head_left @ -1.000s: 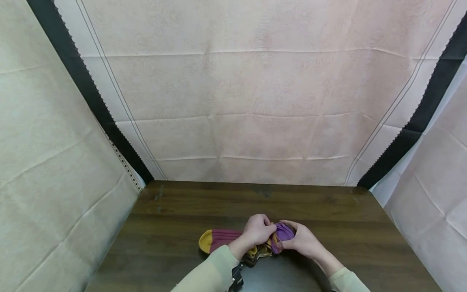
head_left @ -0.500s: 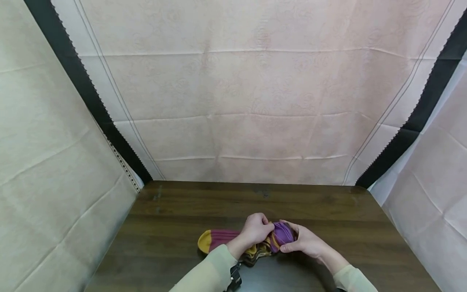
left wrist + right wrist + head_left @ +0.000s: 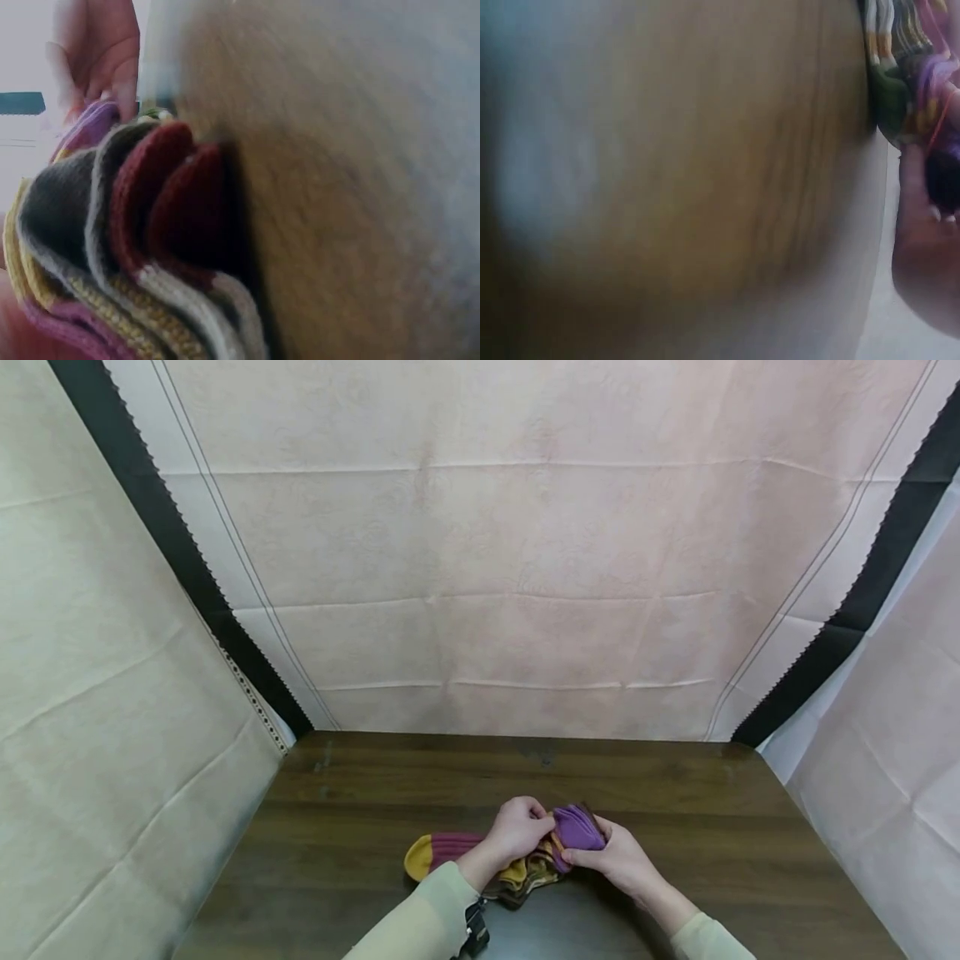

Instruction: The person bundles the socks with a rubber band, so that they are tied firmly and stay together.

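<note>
A stack of several knitted socks (image 3: 453, 847) lies across the table, the top one maroon with a yellow toe (image 3: 418, 857). My left hand (image 3: 517, 828) lies over the stack's middle, thumb and fingers pinching at its upper edge. With the thumb in front and the fingers behind, my right hand (image 3: 618, 862) grips the purple end (image 3: 577, 828), which is turned up. Dark red and grey sock layers (image 3: 150, 187) show edge-on in the left wrist view. A thin orange-red strand (image 3: 943, 120) crosses the socks in the right wrist view; the left fingertips are partly hidden.
The brown wooden table (image 3: 420, 777) ends at a pale cloth wall (image 3: 525, 635) behind. More pale cloth hangs on the left and right, with black strips (image 3: 255, 660) along the corners. A black strap (image 3: 476, 927) sits at my left wrist.
The socks' purple end has tilted upward in my right hand, and more of its flat face shows. My left hand has shifted slightly left along the stack.
</note>
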Motion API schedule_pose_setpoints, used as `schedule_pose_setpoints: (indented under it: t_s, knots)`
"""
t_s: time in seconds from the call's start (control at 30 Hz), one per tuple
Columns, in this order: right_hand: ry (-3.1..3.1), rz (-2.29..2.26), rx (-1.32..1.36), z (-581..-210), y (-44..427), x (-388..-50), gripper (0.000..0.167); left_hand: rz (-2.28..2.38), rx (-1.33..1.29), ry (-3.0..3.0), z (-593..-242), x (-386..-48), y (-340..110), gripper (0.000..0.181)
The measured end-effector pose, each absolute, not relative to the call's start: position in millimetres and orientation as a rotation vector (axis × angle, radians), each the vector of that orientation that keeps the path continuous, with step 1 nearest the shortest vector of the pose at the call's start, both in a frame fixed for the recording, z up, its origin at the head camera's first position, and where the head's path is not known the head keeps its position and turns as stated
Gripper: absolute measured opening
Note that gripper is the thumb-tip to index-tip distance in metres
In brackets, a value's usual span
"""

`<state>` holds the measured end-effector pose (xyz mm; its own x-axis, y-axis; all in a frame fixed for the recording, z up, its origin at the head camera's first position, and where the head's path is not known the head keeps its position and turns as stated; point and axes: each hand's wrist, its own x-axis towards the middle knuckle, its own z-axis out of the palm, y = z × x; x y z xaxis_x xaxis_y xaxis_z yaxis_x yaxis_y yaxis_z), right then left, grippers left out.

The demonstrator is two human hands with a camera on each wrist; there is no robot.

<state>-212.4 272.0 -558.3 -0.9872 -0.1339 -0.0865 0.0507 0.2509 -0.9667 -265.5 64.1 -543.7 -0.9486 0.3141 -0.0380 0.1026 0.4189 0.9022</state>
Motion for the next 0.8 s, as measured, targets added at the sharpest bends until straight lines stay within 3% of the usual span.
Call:
schedule_pose_setpoints:
  t_s: [0.23, 0.53, 0.8]
  knots:
    - [2.516, -1.652, -0.044, -557.3, 271.6, -212.8, 0.061, 1.458, 0.403, 2.494, -544.5, -264.9, 67.6, 0.013]
    - [2.251, -1.698, -0.068, -553.4, 284.6, -211.9, 0.047, 1.353, 0.496, 2.553, -543.1, -260.7, 62.9, 0.021]
    - [2.263, -1.739, 0.111, -553.1, 281.2, -218.4, 0.049, 1.371, 0.612, 2.451, -543.6, -261.6, 57.2, 0.023]
